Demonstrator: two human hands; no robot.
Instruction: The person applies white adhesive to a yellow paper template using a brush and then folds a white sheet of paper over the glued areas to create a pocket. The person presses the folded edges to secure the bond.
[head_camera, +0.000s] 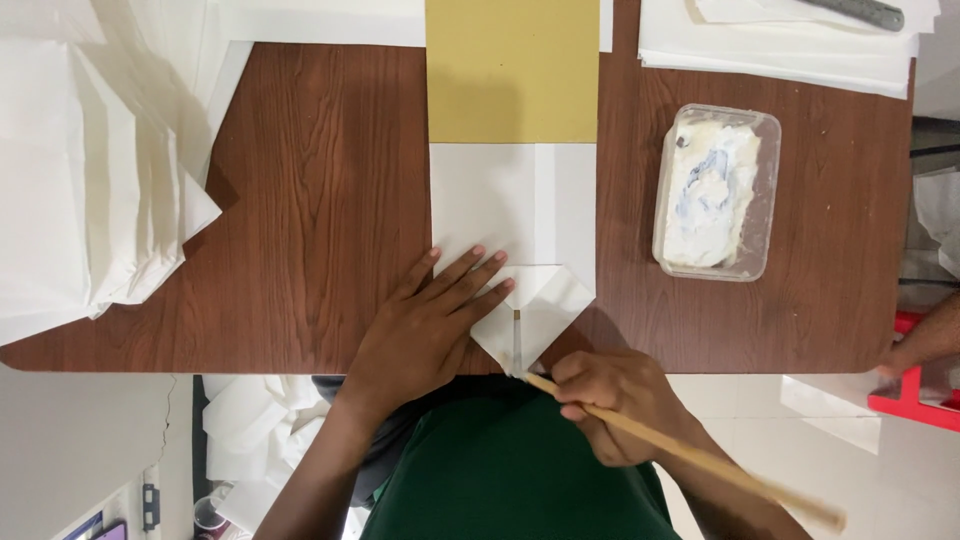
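Note:
My left hand (428, 325) lies flat with fingers spread on the near end of a white folded paper piece (512, 215), pressing beside its diamond-shaped folded bottom (545, 305). My right hand (612, 402) grips a thin wooden stick (700, 460), whose tip touches the lower point of the folded diamond at the table's near edge. A mustard-yellow sheet (512, 70) covers the far part of the white piece.
A clear plastic tub of white paste (716, 192) stands to the right on the brown wooden table (320, 200). Stacks of white paper sit at left (90, 180) and far right (780, 45). Another person's hand (925, 345) rests by a red object at the right edge.

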